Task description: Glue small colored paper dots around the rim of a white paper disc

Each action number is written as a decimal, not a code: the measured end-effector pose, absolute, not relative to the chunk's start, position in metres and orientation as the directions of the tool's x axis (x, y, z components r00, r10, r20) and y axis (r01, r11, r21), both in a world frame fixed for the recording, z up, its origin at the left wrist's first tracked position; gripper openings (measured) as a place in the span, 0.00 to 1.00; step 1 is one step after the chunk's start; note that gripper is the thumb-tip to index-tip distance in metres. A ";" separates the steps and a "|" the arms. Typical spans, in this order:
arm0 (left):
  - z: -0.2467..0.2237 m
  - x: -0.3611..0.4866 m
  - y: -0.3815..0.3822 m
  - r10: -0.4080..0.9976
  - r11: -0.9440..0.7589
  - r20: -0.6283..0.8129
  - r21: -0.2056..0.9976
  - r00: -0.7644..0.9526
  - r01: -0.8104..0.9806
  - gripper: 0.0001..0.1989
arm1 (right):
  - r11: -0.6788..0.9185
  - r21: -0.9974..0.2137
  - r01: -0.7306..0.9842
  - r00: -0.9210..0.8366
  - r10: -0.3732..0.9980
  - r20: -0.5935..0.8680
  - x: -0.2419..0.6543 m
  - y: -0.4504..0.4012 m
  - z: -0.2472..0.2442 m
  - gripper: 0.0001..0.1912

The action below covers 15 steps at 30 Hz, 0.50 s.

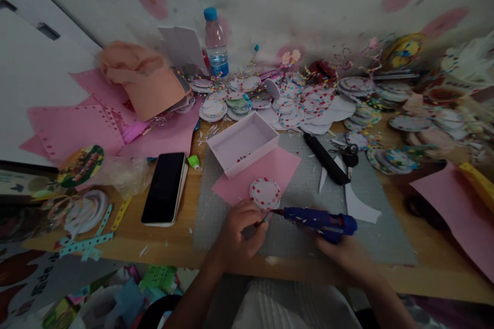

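Observation:
My left hand (243, 229) pinches a small thin dark piece at the lower edge of a white paper disc (265, 193) dotted with red shapes. The disc lies on a pink sheet (287, 164). My right hand (341, 252) is wrapped round the handle of a dark blue glue gun (316, 220), which points left. Its nozzle tip is at the small piece by my left fingertips; whether they touch is hard to tell. Just behind the disc sits an open white box (247, 141) with a few tiny red bits inside.
A grey cutting mat (309, 241) lies beneath. On it are a black cutter (326, 158), keys (349, 154) and a white paper scrap (358, 205). A phone (164, 187) is at left. Piles of decorated discs (289, 105) and a water bottle (216, 46) stand behind.

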<state>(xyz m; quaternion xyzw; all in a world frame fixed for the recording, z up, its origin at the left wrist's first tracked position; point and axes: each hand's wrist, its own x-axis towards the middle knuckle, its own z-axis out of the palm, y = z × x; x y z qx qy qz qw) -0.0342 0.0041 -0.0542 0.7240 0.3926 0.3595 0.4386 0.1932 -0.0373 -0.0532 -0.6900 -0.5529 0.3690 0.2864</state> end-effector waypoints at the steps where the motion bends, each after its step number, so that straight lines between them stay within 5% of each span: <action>1: -0.054 -0.034 0.004 0.881 -0.307 0.174 0.917 0.439 0.254 0.12 | -0.229 -0.812 0.537 0.090 0.973 -0.215 0.193 -0.037 -0.053 0.12; 15: -0.053 -0.034 0.004 0.880 -0.312 0.176 0.914 0.441 0.258 0.12 | -0.196 -0.850 0.488 0.036 0.978 -0.205 0.195 -0.038 -0.056 0.09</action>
